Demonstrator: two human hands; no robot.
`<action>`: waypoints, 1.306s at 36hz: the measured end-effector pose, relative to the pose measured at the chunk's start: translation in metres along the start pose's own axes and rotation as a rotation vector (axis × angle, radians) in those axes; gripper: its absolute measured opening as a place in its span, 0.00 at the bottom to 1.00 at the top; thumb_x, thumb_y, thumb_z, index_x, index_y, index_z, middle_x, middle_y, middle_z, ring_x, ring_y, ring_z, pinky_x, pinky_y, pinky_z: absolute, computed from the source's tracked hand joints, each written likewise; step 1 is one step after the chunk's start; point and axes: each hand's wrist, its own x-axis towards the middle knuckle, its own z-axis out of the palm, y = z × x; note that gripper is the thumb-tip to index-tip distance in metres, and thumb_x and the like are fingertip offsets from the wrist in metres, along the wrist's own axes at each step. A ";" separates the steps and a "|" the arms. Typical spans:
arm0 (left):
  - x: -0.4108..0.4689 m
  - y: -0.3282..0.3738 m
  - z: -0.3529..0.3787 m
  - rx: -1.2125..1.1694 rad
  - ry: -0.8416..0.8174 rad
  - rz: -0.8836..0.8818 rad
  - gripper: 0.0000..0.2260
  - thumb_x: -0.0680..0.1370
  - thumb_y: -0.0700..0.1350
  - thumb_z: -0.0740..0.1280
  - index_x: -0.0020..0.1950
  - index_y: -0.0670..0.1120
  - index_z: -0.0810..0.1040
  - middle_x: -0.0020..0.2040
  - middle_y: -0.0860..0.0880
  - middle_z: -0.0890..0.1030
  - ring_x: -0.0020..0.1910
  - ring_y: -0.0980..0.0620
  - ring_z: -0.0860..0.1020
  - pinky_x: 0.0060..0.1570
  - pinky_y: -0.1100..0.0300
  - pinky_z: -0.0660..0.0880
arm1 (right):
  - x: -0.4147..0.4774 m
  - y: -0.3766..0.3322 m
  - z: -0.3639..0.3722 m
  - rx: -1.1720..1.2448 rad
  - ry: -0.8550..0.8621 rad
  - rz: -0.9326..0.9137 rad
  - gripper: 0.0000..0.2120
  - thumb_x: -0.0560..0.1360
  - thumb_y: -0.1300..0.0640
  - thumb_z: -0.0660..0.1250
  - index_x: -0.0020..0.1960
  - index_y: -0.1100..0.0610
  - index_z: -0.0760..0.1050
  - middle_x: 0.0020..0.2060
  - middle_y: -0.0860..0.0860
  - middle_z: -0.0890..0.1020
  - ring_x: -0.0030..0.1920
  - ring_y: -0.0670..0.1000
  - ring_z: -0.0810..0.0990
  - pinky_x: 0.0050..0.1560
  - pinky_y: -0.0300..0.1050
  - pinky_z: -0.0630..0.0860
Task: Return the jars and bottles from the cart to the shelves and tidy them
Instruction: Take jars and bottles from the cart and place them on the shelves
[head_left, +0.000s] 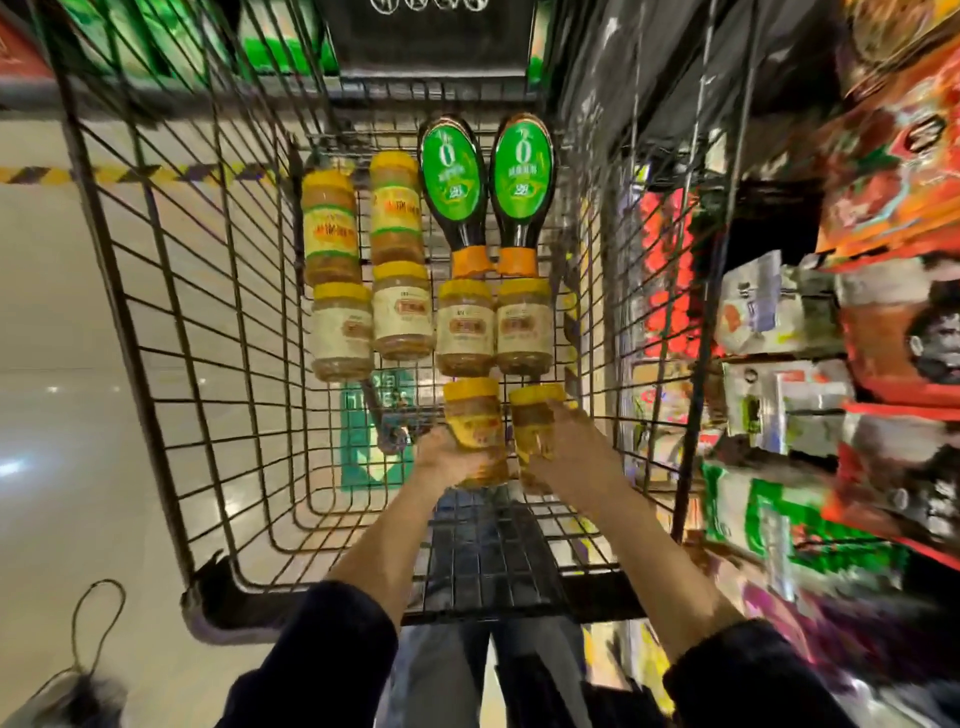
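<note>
Both arms reach down into a black wire cart (171, 322). My left hand (441, 457) grips a yellow-lidded jar (474, 415) near the cart's near end. Right beside it, my right hand (566, 441) grips a second yellow-lidded jar (535, 415). Further in, several more yellow-lidded jars (405, 312) lie on their sides in rows on the cart floor. Beyond them lie two dark bottles with green labels and orange caps (452, 192), (522, 187).
Shelves (852, 364) packed with red, white and green packets run along the right side of the cart. A pale tiled floor (57, 364) with a yellow-black hazard stripe lies to the left. A dark cord and object (88, 665) sit at the bottom left.
</note>
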 end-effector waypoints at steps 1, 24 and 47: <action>-0.019 0.010 -0.008 -0.025 -0.009 0.007 0.32 0.56 0.64 0.75 0.56 0.50 0.80 0.53 0.51 0.82 0.55 0.51 0.79 0.60 0.57 0.74 | 0.000 0.000 0.000 0.009 -0.001 0.021 0.25 0.72 0.56 0.67 0.66 0.56 0.64 0.59 0.55 0.73 0.59 0.57 0.74 0.52 0.49 0.73; -0.139 0.019 -0.128 -0.140 -0.195 0.113 0.22 0.60 0.51 0.77 0.53 0.53 0.77 0.50 0.53 0.81 0.53 0.55 0.77 0.59 0.55 0.71 | 0.023 0.002 0.009 0.039 -0.108 0.302 0.33 0.68 0.57 0.75 0.66 0.61 0.62 0.58 0.58 0.77 0.60 0.57 0.76 0.62 0.49 0.73; -0.172 0.010 -0.134 -0.313 -0.131 0.142 0.24 0.59 0.52 0.80 0.53 0.51 0.80 0.46 0.52 0.85 0.49 0.54 0.82 0.47 0.60 0.76 | 0.019 -0.009 0.019 0.488 -0.167 0.288 0.25 0.61 0.50 0.79 0.54 0.55 0.74 0.48 0.52 0.78 0.53 0.53 0.77 0.53 0.43 0.72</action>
